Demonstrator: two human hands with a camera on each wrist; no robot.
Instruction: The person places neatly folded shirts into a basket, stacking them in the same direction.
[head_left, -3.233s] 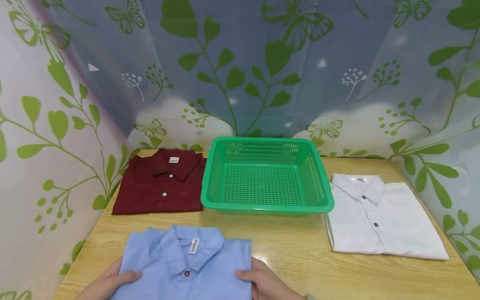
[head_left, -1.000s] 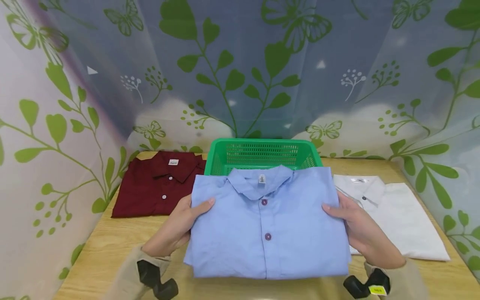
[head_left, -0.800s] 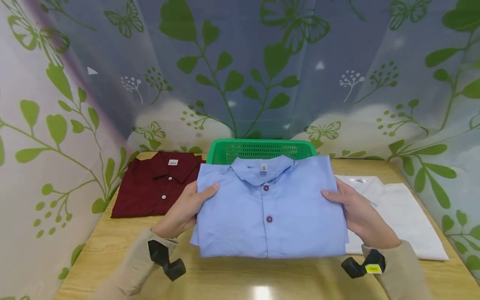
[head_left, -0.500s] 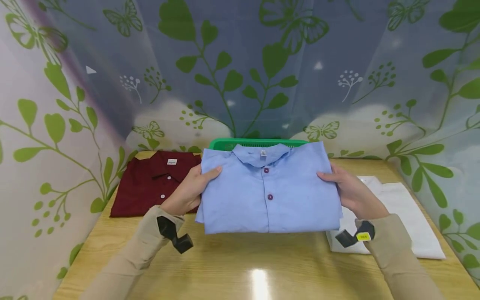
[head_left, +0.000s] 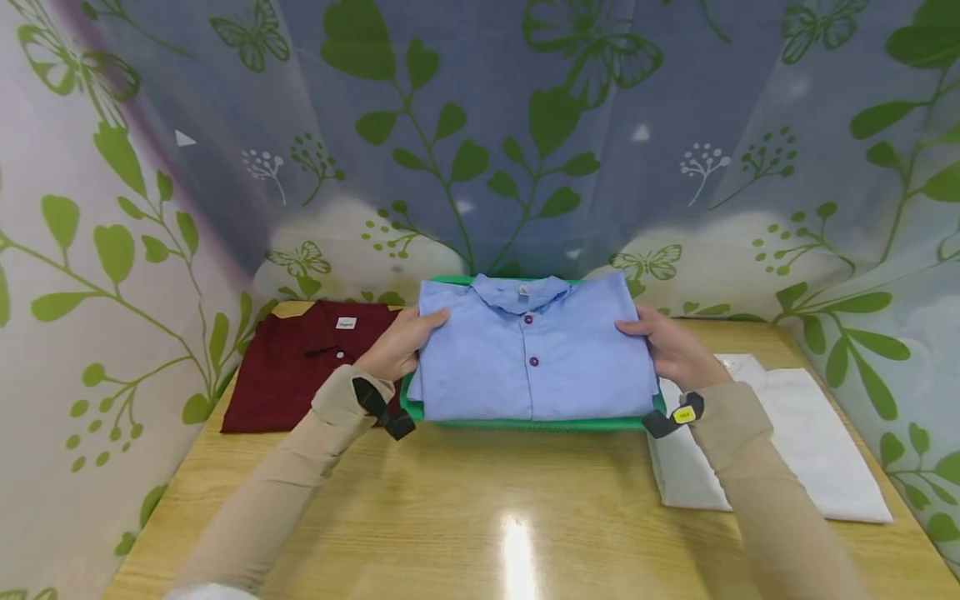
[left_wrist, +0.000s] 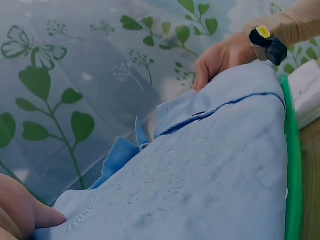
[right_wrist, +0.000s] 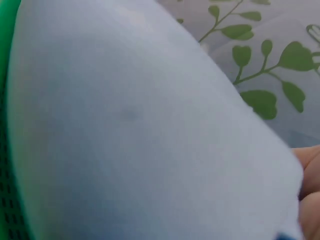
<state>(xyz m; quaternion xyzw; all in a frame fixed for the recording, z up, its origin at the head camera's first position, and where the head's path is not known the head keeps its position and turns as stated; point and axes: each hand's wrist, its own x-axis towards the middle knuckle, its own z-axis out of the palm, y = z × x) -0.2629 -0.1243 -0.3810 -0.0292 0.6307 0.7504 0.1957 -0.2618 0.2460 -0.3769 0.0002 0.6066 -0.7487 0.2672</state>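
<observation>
A folded light blue shirt with dark buttons is spread flat over the green basket, covering most of its opening. My left hand grips the shirt's left side, thumb on top. On the opposite side my right hand holds it the same way, with the fingers beneath hidden. In the left wrist view, the left thumb presses on the shirt, and the right hand is at its far side. The right wrist view is mostly filled by the shirt, beside the basket's green rim.
A folded dark red shirt lies on the wooden table to the left of the basket. To the right, partly behind my right forearm, is a folded white shirt. A leaf-patterned curtain hangs close behind the basket.
Both hands have carried the blue shirt from the table's front left, rightward and away from me, to over the basket. In the last half second it has moved farther back, covering the basket's opening.
</observation>
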